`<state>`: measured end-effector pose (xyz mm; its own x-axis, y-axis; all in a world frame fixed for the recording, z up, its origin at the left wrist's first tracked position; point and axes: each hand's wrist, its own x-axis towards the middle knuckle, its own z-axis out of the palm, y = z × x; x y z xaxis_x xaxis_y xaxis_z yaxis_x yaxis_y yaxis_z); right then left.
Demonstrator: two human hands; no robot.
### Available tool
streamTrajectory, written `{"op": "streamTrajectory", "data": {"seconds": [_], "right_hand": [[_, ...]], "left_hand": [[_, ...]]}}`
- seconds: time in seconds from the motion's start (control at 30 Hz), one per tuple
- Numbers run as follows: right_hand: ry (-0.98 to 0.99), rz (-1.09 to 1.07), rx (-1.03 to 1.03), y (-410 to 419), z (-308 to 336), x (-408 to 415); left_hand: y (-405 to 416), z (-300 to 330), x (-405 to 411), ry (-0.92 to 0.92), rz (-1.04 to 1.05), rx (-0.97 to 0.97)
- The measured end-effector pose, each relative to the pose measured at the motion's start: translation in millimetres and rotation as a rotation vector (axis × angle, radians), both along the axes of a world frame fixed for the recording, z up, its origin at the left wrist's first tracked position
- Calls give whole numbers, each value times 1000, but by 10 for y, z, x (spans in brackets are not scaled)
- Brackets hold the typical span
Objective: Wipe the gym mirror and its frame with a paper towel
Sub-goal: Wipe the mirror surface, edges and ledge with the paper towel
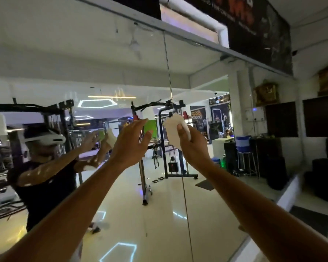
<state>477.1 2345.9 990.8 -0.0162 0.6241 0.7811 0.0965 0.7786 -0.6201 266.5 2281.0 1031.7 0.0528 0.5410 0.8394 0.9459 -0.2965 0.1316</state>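
Note:
A large wall mirror (106, 59) fills the view, split by a thin vertical seam (168, 72) between two panes. A grey frame (193, 39) runs along its top edge. My right hand (192, 140) grips a folded white paper towel (173, 127), held up near the glass just right of the seam. My left hand (132, 142) is raised beside it with straight, spread fingers, holding nothing. I cannot tell whether either hand touches the glass. Both arms reach up from the bottom of the view.
The mirror reflects a person wearing a white headset (45, 138), a black cable machine (170, 140) and a glossy white floor (159, 214). A dark banner (257, 31) hangs above the frame. At right are a ledge (288, 195) and dark cabinets (322, 118).

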Motion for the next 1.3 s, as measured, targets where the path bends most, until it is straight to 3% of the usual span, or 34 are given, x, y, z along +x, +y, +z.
{"op": "streamTrajectory", "data": {"seconds": [0.33, 0.47, 0.67, 0.87, 1.0, 1.1, 1.3], "right_hand": [[3, 45, 136, 1925, 739, -196], [24, 90, 251, 2643, 1018, -368], [38, 112, 399, 3613, 1425, -762], [54, 30, 665, 3955, 1732, -955], [-199, -175, 856, 4312, 1539, -1387], [-382, -143, 846, 4489, 1282, -1636], [-278, -189, 775, 4408, 1375, -1729]], "left_hand": [[1780, 823, -185, -2, 157, 131], [2378, 1088, -458, 165, 301, 151], [2915, 1315, -606, 231, 436, 242], [3201, 1442, -611, 206, 610, 329], [3234, 1412, -775, 232, 682, 387], [3231, 1382, -855, 280, 684, 361], [3235, 1433, -900, 435, 751, 424]]}}
